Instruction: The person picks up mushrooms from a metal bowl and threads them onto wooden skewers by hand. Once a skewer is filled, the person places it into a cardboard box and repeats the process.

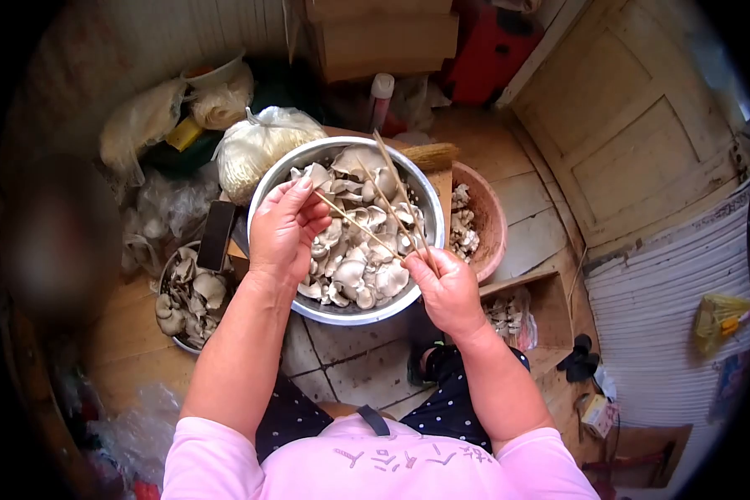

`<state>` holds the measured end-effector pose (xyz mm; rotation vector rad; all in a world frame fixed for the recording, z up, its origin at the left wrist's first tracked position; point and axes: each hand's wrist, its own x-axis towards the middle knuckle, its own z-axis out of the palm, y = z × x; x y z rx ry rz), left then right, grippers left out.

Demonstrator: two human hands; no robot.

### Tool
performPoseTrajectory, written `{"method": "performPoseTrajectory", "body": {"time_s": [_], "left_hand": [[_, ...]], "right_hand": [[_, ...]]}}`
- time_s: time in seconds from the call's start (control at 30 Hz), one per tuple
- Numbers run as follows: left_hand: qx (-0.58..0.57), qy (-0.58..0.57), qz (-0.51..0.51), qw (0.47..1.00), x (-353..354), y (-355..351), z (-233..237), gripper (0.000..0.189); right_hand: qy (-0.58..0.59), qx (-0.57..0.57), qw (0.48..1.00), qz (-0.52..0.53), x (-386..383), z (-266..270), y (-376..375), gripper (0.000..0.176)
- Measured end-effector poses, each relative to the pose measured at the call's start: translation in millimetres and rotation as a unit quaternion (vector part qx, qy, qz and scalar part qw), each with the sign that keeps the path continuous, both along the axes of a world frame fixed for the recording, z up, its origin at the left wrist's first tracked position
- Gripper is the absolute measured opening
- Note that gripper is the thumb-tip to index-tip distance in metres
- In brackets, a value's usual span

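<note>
A large metal basin point(354, 317) full of grey-white mushrooms point(352, 271) stands in front of me. Over its left part, my left hand point(289, 223) pinches one end of a thin stick point(360, 227). My right hand point(444, 285) is closed at the basin's right front edge, round the lower ends of several thin sticks point(397, 183). These fan out over the mushrooms, and the thin stick runs between both hands. The mushrooms lie beneath the sticks, and neither hand touches them visibly.
A smaller bowl of mushrooms point(197, 300) and a black phone-like object point(217, 236) are at the left. Behind stands a filled plastic bag point(262, 146). To the right are a pink basin point(493, 218) and a wooden box point(550, 321). A spray can point(380, 98) stands further back.
</note>
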<state>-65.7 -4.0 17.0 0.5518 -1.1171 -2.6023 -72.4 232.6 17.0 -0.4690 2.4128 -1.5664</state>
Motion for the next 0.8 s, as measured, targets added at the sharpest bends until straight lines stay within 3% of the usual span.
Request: {"method": "performPoseTrajectory", "body": {"time_s": [0.17, 0.3, 0.37, 0.43, 0.57, 0.63, 0.7, 0.73, 0.77, 0.8], "left_hand": [[-0.023, -0.033, -0.029, 0.999, 2, 13, -3, 0.017], [-0.036, -0.089, -0.127, 0.987, 11, 45, -6, 0.023], [-0.054, -0.094, -0.191, 0.976, 19, 65, -7, 0.022], [-0.075, -0.089, -0.181, 0.977, 21, 75, -11, 0.023], [-0.207, -0.071, -0.049, 0.975, 17, 69, 7, 0.031], [-0.208, 0.007, -0.062, 0.976, 26, 55, 16, 0.026], [-0.251, 0.145, -0.192, 0.937, 46, 55, 41, 0.024], [-0.288, 0.180, -0.308, 0.889, 62, 58, 61, 0.022], [-0.183, 0.404, -0.376, 0.814, 56, 75, 50, 0.022], [-0.114, 0.457, -0.387, 0.793, 62, 92, 45, 0.026]], "right_hand": [[0.053, 0.011, 0.998, -0.011, 2, -8, -1, 0.016], [0.039, -0.011, 0.999, -0.033, 3, -8, -8, 0.015], [0.007, -0.075, 0.996, -0.056, 3, -9, -13, 0.018], [-0.017, -0.123, 0.991, -0.050, 2, -8, -12, 0.016], [-0.023, -0.155, 0.982, -0.102, -6, 3, -5, 0.017], [-0.012, -0.146, 0.981, -0.130, -15, 3, 6, 0.018], [-0.041, -0.170, 0.974, -0.142, -20, 5, 11, 0.020], [-0.042, -0.183, 0.973, -0.134, -21, 5, 11, 0.019], [-0.044, -0.197, 0.971, -0.125, -21, 3, 9, 0.018], [-0.019, -0.191, 0.975, -0.115, -20, 3, 6, 0.018]]}}
